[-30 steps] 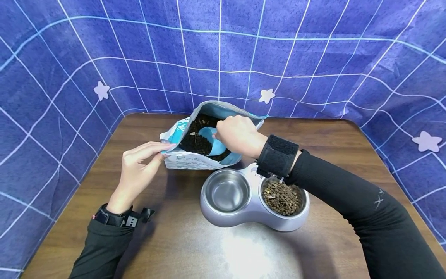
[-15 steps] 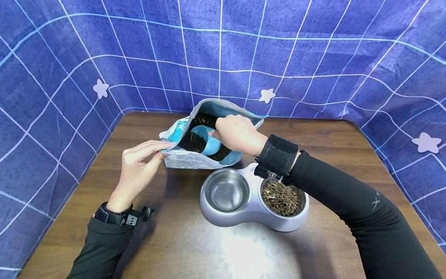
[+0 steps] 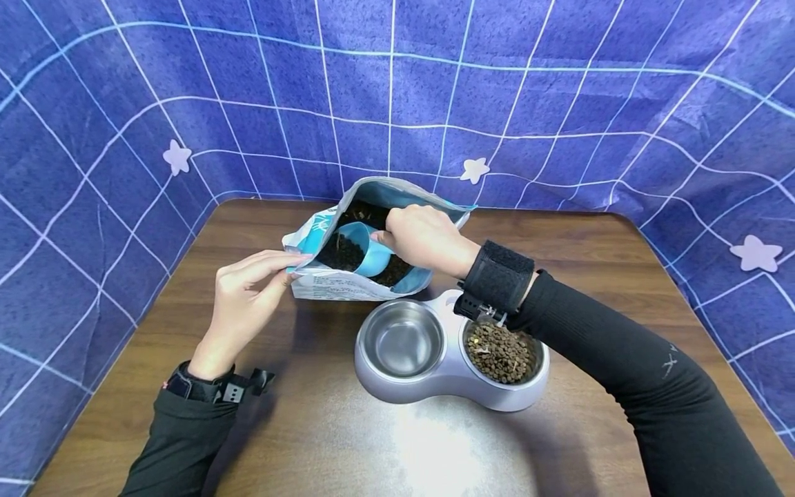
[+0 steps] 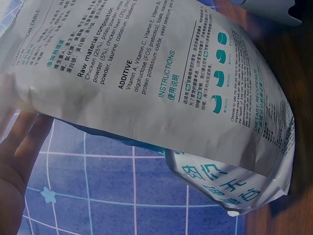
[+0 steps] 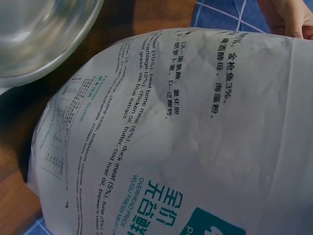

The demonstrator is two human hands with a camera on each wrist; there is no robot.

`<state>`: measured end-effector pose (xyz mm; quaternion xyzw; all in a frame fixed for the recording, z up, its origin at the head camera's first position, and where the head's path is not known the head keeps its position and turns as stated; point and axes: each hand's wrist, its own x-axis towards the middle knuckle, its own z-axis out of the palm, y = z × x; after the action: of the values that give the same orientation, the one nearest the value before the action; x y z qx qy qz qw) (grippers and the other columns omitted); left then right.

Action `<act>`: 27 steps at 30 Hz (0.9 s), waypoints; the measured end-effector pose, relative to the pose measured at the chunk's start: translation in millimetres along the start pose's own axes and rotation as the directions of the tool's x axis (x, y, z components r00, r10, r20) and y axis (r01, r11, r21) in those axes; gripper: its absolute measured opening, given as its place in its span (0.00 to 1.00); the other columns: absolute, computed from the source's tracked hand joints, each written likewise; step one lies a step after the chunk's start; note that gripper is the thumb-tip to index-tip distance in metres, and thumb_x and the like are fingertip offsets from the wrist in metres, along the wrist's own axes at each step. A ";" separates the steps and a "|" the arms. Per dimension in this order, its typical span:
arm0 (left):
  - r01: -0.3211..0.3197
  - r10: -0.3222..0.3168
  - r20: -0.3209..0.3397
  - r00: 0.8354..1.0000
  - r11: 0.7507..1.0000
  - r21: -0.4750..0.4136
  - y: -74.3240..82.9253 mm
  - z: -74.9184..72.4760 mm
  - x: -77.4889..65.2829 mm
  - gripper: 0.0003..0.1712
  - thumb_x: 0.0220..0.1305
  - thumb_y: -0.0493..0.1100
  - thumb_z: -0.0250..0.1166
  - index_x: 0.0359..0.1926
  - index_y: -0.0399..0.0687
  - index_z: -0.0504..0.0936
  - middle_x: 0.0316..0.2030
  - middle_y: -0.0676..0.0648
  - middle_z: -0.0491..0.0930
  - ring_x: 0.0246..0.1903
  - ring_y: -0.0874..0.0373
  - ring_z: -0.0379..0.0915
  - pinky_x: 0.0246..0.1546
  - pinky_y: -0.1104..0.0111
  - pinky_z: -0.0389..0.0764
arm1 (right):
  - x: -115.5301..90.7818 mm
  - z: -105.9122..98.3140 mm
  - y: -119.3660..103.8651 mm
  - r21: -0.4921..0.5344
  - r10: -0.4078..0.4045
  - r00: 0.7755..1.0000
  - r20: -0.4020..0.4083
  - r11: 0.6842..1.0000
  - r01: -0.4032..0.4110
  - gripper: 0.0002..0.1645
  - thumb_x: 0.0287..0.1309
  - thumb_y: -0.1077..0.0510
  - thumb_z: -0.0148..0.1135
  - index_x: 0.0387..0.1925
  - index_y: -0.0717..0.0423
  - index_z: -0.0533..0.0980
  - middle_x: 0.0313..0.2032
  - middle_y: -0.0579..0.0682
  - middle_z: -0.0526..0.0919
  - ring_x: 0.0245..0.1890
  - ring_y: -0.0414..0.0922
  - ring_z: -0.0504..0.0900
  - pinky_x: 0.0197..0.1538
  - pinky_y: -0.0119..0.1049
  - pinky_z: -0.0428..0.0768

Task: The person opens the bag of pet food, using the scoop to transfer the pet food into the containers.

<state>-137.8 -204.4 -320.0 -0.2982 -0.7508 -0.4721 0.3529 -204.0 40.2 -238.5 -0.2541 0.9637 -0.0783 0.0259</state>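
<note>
The open bag (image 3: 338, 286) stands on the wooden table (image 3: 310, 428). At the left corner of the bag, the left hand (image 3: 248, 293) pinches its edge between thumb and fingers. Inside the mouth of the bag, the right hand (image 3: 425, 238) grasps the blue scoop (image 3: 375, 259), which contains dark pieces (image 3: 349, 255). Just in front of the bag is a double bowl (image 3: 451, 373), with brown kibble (image 3: 502, 353) in its right basin (image 3: 539, 350). Behind the bag hangs a blue cloth (image 3: 422, 90).

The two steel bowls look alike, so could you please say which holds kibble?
The right bowl holds brown kibble; the left bowl shows only bare steel inside.
</note>
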 end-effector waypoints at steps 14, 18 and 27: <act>-0.008 0.008 0.002 1.000 1.000 -0.014 -0.6 -2.8 -1.2 0.21 0.51 0.13 0.63 0.41 0.33 0.90 0.41 0.51 0.90 0.46 0.71 0.83 0.51 0.77 0.80 | -0.9 0.3 3.1 0.042 0.019 1.000 0.003 0.999 -0.019 0.30 0.76 0.43 0.55 0.15 0.47 0.67 0.19 0.45 0.69 0.28 0.49 0.81 0.39 0.51 0.82; -0.009 0.009 0.009 1.000 1.000 -0.007 -1.4 -2.6 -0.9 0.21 0.52 0.13 0.63 0.41 0.33 0.90 0.39 0.44 0.90 0.46 0.72 0.83 0.51 0.77 0.80 | -2.1 -0.4 4.0 0.049 0.029 1.000 -0.005 0.998 -0.028 0.30 0.76 0.43 0.55 0.15 0.47 0.68 0.20 0.45 0.70 0.29 0.49 0.81 0.40 0.51 0.82; -0.005 0.005 0.003 1.000 1.000 0.013 -1.4 -3.5 -2.3 0.20 0.52 0.13 0.64 0.41 0.32 0.90 0.38 0.43 0.90 0.46 0.73 0.82 0.51 0.78 0.79 | -1.0 -1.2 5.8 0.076 0.011 1.000 -0.018 0.997 -0.010 0.34 0.76 0.43 0.55 0.12 0.47 0.62 0.15 0.41 0.60 0.22 0.44 0.71 0.35 0.47 0.78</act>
<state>-136.7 -208.4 -321.5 -0.2984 -0.7537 -0.4658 0.3547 -206.1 45.8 -238.2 -0.2472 0.9615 -0.1170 0.0274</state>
